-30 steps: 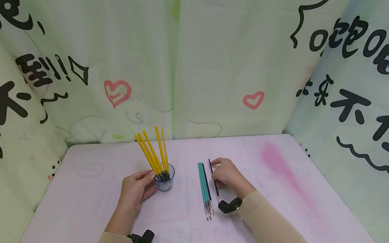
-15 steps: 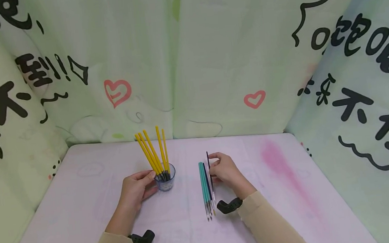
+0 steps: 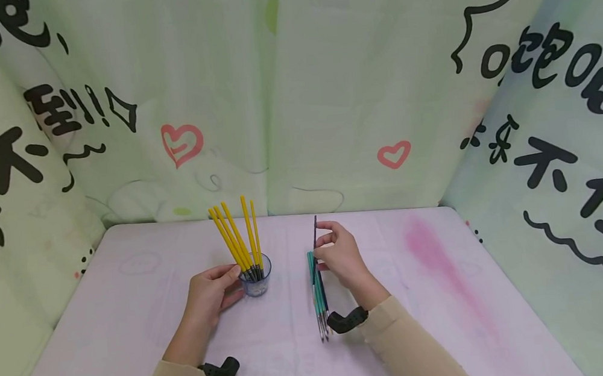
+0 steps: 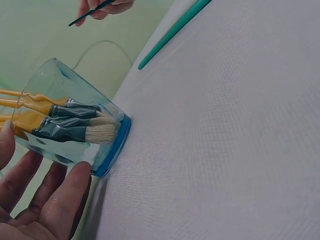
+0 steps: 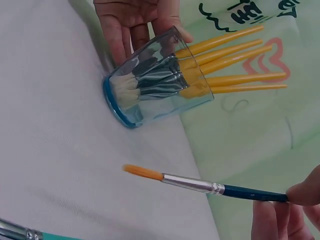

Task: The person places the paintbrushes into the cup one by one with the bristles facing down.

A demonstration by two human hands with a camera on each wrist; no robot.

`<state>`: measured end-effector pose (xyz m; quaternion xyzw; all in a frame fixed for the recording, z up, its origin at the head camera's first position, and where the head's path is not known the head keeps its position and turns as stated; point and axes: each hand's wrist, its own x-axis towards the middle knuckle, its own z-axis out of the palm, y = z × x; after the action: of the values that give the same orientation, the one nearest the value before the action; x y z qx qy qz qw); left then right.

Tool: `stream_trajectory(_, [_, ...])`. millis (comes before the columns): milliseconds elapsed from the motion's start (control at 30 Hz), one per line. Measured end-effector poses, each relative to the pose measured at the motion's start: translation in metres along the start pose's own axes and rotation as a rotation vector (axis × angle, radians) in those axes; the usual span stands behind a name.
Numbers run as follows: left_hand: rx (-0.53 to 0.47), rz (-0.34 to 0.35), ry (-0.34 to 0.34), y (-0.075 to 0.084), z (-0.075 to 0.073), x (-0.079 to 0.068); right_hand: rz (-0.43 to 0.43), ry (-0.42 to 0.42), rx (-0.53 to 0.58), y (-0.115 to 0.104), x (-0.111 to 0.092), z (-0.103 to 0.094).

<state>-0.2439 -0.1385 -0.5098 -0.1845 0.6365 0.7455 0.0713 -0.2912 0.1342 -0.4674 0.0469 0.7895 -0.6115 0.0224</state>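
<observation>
A clear cup with a blue base (image 3: 256, 286) stands upright on the table, with several yellow-handled paintbrushes (image 4: 75, 117) in it, bristles down. My left hand (image 3: 214, 290) holds the cup from its left side, thumb near the rim and fingertips lower down. In my right hand (image 3: 343, 253) a dark blue paintbrush (image 5: 255, 194) is pinched by the handle, clear of the table. Its orange bristles and silver ferrule show in the right wrist view. Below that hand lie several thin paintbrushes (image 3: 322, 301), teal and dark blue, side by side with bristles toward me.
The table (image 3: 145, 324) has a pale pink cover with a brighter pink streak at the right. Printed curtains (image 3: 314, 90) enclose its back and both sides. A black wrist camera (image 3: 221, 370) sits at each cuff.
My right hand has lifted the dark blue paintbrush and carried it away from me and left, over the lying row. My left hand and the cup have stayed in place.
</observation>
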Motion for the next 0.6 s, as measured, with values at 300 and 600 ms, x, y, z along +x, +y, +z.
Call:
stream_trajectory(300, [-0.001,0.007,-0.007,-0.001,0.001,0.001,-0.098,0.04,0.107,-0.003,0.001,0.007])
stream_trajectory(600, [-0.007,0.003,-0.002,0.0,0.001,0.0,-0.178,0.068,0.23,-0.015,0.001,0.019])
